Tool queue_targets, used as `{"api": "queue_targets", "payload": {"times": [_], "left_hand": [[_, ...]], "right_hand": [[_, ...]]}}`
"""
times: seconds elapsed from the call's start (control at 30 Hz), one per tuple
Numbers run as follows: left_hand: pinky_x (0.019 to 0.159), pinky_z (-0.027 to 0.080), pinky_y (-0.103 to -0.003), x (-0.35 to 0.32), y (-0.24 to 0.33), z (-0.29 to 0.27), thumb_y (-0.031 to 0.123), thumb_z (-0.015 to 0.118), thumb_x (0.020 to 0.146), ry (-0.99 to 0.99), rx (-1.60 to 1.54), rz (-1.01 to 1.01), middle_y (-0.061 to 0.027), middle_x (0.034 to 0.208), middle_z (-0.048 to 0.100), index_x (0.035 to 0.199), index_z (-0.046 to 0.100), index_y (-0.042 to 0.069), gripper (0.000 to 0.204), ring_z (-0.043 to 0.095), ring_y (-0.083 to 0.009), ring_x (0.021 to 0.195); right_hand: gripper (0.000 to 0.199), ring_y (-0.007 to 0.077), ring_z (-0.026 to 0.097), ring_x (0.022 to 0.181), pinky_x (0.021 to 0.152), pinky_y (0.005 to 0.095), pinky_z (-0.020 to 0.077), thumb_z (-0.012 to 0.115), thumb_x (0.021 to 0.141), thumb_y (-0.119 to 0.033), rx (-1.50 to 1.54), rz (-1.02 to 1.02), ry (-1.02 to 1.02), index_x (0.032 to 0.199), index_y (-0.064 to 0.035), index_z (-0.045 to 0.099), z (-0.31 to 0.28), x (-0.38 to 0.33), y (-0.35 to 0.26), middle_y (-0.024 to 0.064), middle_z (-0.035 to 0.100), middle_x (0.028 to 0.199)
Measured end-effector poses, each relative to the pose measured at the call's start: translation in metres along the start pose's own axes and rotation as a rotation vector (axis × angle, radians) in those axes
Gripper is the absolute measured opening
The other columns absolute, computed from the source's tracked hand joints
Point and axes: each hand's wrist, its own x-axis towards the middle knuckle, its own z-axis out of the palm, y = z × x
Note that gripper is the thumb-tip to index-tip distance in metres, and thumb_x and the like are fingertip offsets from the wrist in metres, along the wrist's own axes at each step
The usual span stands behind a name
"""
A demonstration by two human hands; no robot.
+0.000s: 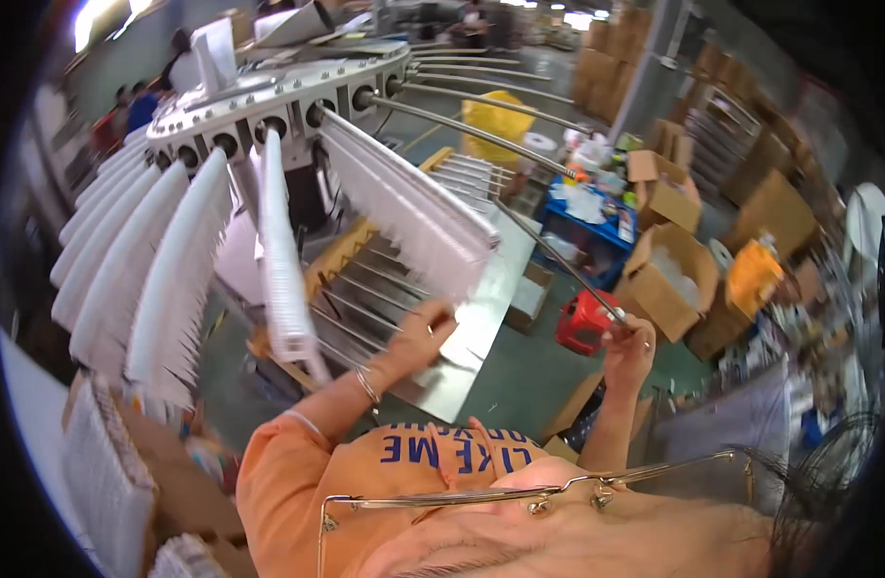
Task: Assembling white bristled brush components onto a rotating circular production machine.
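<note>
My right hand (629, 345) is closed on the near end of a thin metal rod (556, 252), which slants up and left toward the machine. My left hand (425, 334) has its fingers curled beside the lower edge of a long row of thin white fringed pieces (413, 207). Whatever it may hold is hidden. That row hangs from a rod on a large round metal wheel (298, 99) with holes along its rim. Further white rows (286, 260) fan out to the left, while bare rods (471, 125) stick out on the right.
Below the wheel stands a metal rack with several bars (375, 289) and a shiny metal plate (490, 313). To the right are a red plastic stool (585, 323), a blue cart (596, 223) piled with items and open cardboard boxes (666, 279). White stacks (110, 472) stand at lower left.
</note>
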Motion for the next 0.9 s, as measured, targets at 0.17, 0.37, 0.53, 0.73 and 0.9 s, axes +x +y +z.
{"api": "queue_targets", "payload": {"times": [0.17,0.37,0.53,0.73,0.9], "left_hand": [[0.053,0.035,-0.02,0.063,0.003,-0.007,0.012,0.055,0.081,0.493,-0.586,-0.276,0.0024,0.075,0.046,0.117,0.042,0.009,0.039,0.042,-0.0087,0.059],[0.043,0.033,-0.019,0.107,-0.031,-0.018,0.023,0.044,0.088,0.774,-0.646,-0.268,0.0032,0.063,0.045,0.105,0.051,0.009,0.023,0.041,-0.0069,0.05],[0.042,0.032,-0.02,0.111,-0.031,-0.014,0.02,0.047,0.086,0.811,-0.659,-0.224,0.0028,0.062,0.046,0.09,0.054,0.011,0.013,0.042,-0.0065,0.05],[0.049,0.031,-0.02,0.098,0.047,0.054,0.019,0.051,0.082,0.529,-0.265,-0.34,0.0016,0.066,0.048,0.099,0.058,0.0,0.027,0.041,-0.0054,0.055],[0.045,0.032,-0.02,0.107,0.001,0.016,0.017,0.049,0.083,0.7,-0.38,-0.223,0.0029,0.064,0.046,0.106,0.054,0.004,0.027,0.04,-0.0062,0.051]], "right_hand": [[0.019,0.0168,0.055,0.068,0.061,0.0252,0.044,0.046,0.078,0.002,-0.38,-0.037,-0.509,0.093,0.0039,0.058,0.0,0.065,0.006,0.0108,0.057,0.082],[0.017,0.0164,0.056,0.066,0.059,0.0244,0.0441,0.051,0.075,0.005,-0.502,-0.163,-0.791,0.09,0.0044,0.059,0.008,0.12,0.004,0.0106,0.057,0.076],[0.014,0.0157,0.056,0.063,0.057,0.0227,0.0434,0.056,0.074,0.005,-0.517,-0.29,-0.859,0.088,0.0034,0.059,0.035,0.134,0.013,0.0104,0.057,0.075],[0.011,0.0168,0.057,0.063,0.057,0.0244,0.0433,0.056,0.073,0.005,-0.434,-0.282,-0.799,0.084,0.0017,0.059,0.013,0.138,0.052,0.01,0.058,0.074],[0.014,0.0197,0.056,0.063,0.057,0.0254,0.0436,0.052,0.072,0.008,-0.401,-0.35,-0.711,0.081,0.0011,0.059,-0.025,0.142,0.022,0.0123,0.058,0.074]]}}
